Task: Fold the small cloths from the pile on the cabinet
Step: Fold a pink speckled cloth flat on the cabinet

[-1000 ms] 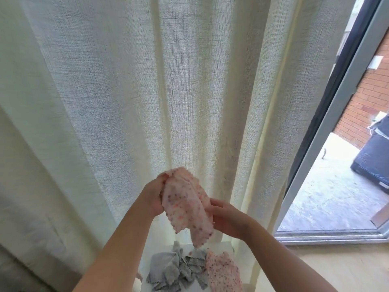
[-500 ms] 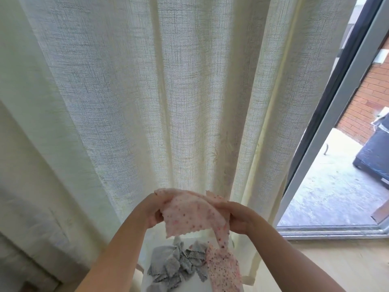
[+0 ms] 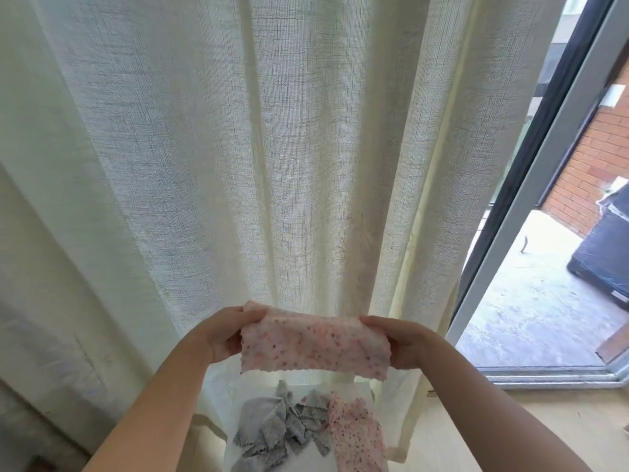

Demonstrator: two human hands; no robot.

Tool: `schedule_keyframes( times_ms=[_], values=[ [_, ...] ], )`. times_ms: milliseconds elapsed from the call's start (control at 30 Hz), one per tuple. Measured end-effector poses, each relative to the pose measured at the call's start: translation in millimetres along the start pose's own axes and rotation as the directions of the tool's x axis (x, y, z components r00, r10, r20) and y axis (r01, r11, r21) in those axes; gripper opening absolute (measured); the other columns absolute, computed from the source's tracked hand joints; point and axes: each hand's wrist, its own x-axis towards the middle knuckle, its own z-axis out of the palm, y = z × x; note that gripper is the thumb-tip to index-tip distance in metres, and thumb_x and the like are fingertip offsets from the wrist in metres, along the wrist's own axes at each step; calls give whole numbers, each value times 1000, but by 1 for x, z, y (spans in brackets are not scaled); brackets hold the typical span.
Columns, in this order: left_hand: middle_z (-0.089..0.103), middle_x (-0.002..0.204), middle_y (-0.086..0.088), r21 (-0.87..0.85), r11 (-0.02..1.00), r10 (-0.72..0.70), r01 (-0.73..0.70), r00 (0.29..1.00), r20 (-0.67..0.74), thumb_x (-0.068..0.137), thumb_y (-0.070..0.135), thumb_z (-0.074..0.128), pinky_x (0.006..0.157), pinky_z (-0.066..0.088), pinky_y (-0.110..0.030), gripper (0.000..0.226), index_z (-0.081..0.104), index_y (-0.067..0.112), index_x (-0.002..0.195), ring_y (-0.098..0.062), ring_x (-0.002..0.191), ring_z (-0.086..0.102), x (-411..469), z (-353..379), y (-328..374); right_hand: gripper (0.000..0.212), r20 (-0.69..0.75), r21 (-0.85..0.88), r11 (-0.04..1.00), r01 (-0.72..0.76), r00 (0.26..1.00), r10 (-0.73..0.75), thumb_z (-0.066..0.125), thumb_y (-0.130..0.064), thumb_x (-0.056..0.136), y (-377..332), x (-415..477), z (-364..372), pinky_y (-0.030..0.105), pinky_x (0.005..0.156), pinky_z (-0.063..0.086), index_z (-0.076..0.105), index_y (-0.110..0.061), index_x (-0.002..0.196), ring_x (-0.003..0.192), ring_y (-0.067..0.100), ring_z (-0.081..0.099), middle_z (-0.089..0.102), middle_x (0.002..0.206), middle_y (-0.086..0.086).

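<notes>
Head view. A person holds a pink spotted cloth point(image 3: 313, 345) stretched out flat in the air above the cabinet point(image 3: 306, 386), in front of a cream curtain point(image 3: 272, 165) that hangs behind the cabinet. The left hand point(image 3: 221, 335) pinches the cloth's left end and the right hand point(image 3: 405, 342) pinches its right end; the two hands are apart, with the cloth taut between them and its zigzag-cut lower edge hanging free. On the cabinet's white top, below the held cloth, lies a rumpled pile of grey cloths point(image 3: 272, 427), and just to the right of the pile, touching it, a second pink spotted cloth point(image 3: 357, 437). To the right of the cabinet is a pale wooden floor point(image 3: 459, 430), then a grey door frame point(image 3: 531, 206). Beyond the frame stand a red brick wall point(image 3: 592, 172) and a dark bin point(image 3: 606, 253); a pale label on the bin's side is too blurred to read.
</notes>
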Motion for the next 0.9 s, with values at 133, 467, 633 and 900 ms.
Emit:
schedule_keyframes(
  times_ms=[133, 467, 633, 900],
  values=[
    [68, 89, -13, 44, 999, 21, -20, 1000, -17, 92, 13, 62, 62, 58, -30, 16, 68, 3, 104, -23, 78, 64, -2, 3, 1, 39, 19, -44, 999, 16, 1000, -16, 65, -18, 91, 0, -4, 0, 36, 73, 60, 62, 4, 123, 92, 28, 70, 69, 112, 20],
    [71, 72, -4, 165, 848, 506, -503, 862, 26, 95, -3, 48, 57, 53, -21, 33, 76, 11, 86, -13, 64, 66, -33, 0, 25, 41, 59, -170, 796, 582, 812, -581, 42, 10, 95, -34, -36, -2, 30, 66, 58, 77, -8, 86, 76, 23, 69, 71, 84, 14],
    [68, 76, -3, 387, 678, 600, -625, 774, 201, 89, -17, 43, 67, 50, -17, 52, 75, 18, 68, -12, 77, 65, -52, 0, 40, 60, 79, -320, 674, 666, 727, -682, 23, 25, 84, -49, -52, 7, 13, 45, 39, 63, -9, 54, 48, 9, 50, 55, 52, -2],
    [66, 73, 5, 568, 544, 642, -618, 742, 192, 84, 17, 74, 68, 48, -26, 19, 67, 35, 84, -12, 67, 62, -59, -2, 46, 18, 113, -436, 569, 697, 670, -734, 64, -30, 77, -54, -57, 8, 26, 64, 51, 67, -14, 70, 76, 22, 56, 55, 75, 1]
  ],
)
